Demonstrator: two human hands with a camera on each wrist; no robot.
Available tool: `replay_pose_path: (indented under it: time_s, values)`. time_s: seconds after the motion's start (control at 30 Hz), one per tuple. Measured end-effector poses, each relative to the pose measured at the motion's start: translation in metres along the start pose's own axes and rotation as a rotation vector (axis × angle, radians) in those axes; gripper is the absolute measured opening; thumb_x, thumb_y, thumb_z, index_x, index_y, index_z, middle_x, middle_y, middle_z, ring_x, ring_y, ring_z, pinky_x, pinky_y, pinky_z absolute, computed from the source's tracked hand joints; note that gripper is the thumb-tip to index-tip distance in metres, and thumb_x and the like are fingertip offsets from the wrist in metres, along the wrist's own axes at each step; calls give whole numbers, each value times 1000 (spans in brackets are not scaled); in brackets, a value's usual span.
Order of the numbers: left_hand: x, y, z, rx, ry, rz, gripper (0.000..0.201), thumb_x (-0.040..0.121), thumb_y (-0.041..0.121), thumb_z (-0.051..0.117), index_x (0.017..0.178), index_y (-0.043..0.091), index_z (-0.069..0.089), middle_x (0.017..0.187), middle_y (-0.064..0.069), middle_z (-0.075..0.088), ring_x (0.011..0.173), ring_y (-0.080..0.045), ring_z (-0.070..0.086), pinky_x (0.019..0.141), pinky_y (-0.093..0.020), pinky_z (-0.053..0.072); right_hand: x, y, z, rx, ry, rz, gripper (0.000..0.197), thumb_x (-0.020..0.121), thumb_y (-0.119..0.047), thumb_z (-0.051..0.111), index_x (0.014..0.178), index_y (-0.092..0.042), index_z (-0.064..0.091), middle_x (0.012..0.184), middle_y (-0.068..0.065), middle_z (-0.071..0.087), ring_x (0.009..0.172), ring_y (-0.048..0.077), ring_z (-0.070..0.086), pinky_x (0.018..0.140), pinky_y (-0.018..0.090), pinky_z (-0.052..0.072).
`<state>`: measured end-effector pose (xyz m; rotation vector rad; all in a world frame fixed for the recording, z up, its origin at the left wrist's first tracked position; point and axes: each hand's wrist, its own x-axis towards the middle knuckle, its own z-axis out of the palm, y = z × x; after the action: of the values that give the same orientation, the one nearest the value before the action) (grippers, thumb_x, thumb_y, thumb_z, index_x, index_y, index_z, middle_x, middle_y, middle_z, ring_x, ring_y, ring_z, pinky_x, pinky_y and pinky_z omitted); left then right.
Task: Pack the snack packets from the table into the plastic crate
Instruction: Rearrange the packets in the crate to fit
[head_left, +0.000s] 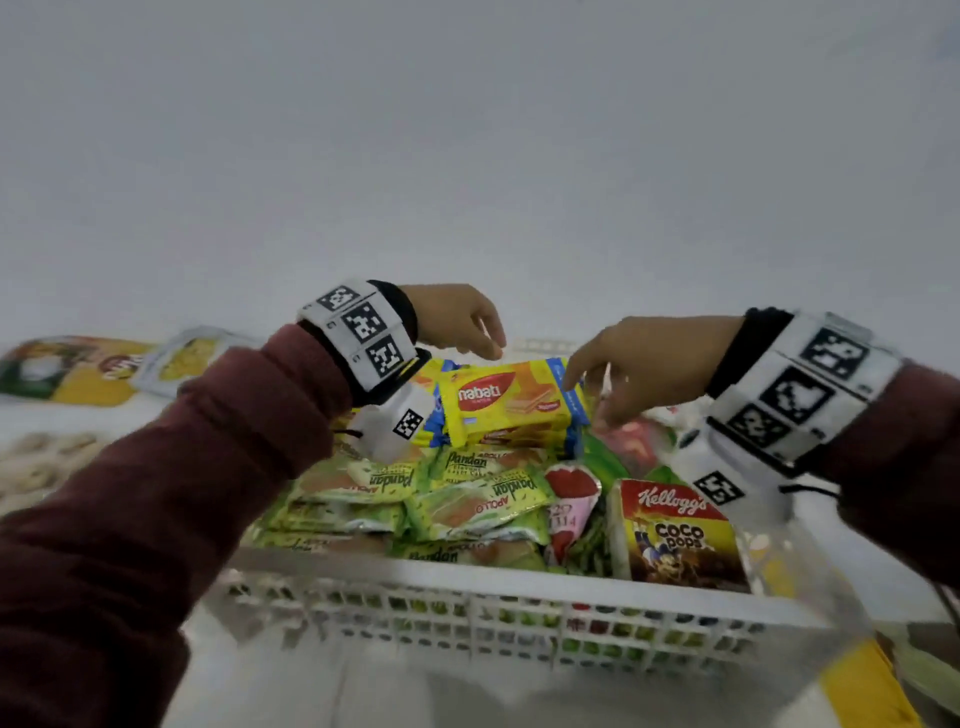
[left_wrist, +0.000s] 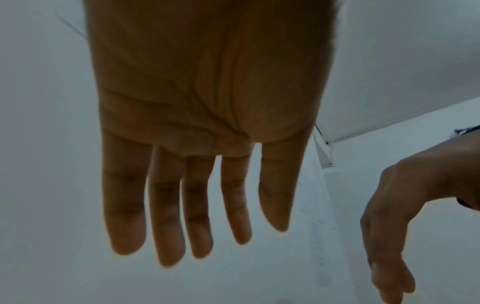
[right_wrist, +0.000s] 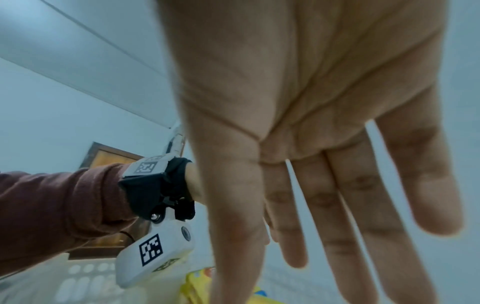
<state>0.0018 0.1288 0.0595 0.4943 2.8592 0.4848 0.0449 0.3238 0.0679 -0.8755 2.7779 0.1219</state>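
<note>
A white plastic crate (head_left: 509, 587) sits in front of me, filled with snack packets. A yellow Nabati wafer packet (head_left: 511, 402) lies on top at the back, green Pandan cake packets (head_left: 467, 499) fill the middle, and a Coco Pops box (head_left: 675, 535) stands at the right. My left hand (head_left: 467, 325) hovers just above the wafer packet's far left corner, fingers straight and empty (left_wrist: 182, 195). My right hand (head_left: 623, 374) hangs over the packet's right end, fingers relaxed and spread (right_wrist: 337, 205), holding nothing.
On the white table at the far left lie a yellow and green snack bag (head_left: 67, 371) and a pale packet (head_left: 187, 358). A patterned surface (head_left: 36, 467) shows at the left edge. A yellow item (head_left: 862, 691) lies beside the crate's front right corner.
</note>
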Motion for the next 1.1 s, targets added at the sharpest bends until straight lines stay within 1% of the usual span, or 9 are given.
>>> replay_pose_path:
  time_s: [0.2,0.37,0.5,0.6,0.7,0.77,0.9,1.03,1.1]
  values:
    - [-24,-65,20,11,-279,-225,19,88,11,61,106,12,59,65,4,53,46,2,52,52,-15,40,65,-58,29,22,-147,-263,48,84,-18,67,130,-17,53,124,3,56,91,8,49,62,20,36]
    - [-28,-70,39,216,-453,-202,37,88,15,61,124,5,56,95,-1,58,74,-9,52,55,-13,44,98,-88,56,-19,-376,-268,56,87,-12,62,139,-12,42,135,11,49,121,26,49,89,29,42]
    - [-28,-67,58,485,-543,-163,53,87,29,63,134,10,47,133,-6,51,114,-22,50,82,-28,38,107,-98,63,-45,-409,-264,66,82,-13,69,140,-10,38,128,10,52,114,25,51,75,23,38]
    - [-26,-71,67,575,-546,-123,56,83,30,68,130,7,49,118,-8,59,95,-21,51,81,-33,44,108,-100,67,25,-407,-241,55,77,-9,72,126,-14,48,86,0,53,79,20,51,57,24,38]
    - [-26,-72,72,633,-539,-102,47,79,32,71,117,6,58,86,-3,58,84,-20,51,79,-33,45,106,-102,62,62,-362,-263,25,74,-3,69,85,-16,51,67,2,48,58,17,44,49,23,33]
    - [-27,-73,71,624,-531,-100,46,79,29,72,119,10,57,99,-5,61,90,-22,53,83,-35,45,99,-103,52,28,-291,-274,18,74,-3,67,74,-10,50,61,-1,43,52,12,37,50,22,30]
    - [-27,-75,63,600,-538,-86,53,81,24,70,127,7,49,125,-8,56,105,-24,54,89,-36,45,84,-95,22,41,-92,-246,27,70,-5,72,80,-13,48,66,-4,43,52,5,35,49,16,27]
    - [-31,-76,52,536,-507,-58,65,83,24,68,139,10,38,136,-8,48,121,-27,48,101,-39,41,71,-81,3,149,95,-215,55,77,-9,68,124,-25,45,69,5,56,49,3,47,49,12,33]
    - [-32,-78,46,534,-486,-48,63,87,22,63,142,9,34,140,-9,43,118,-24,47,97,-35,40,66,-75,-1,259,192,-185,37,82,-5,61,115,-20,56,73,6,62,49,-3,54,51,7,40]
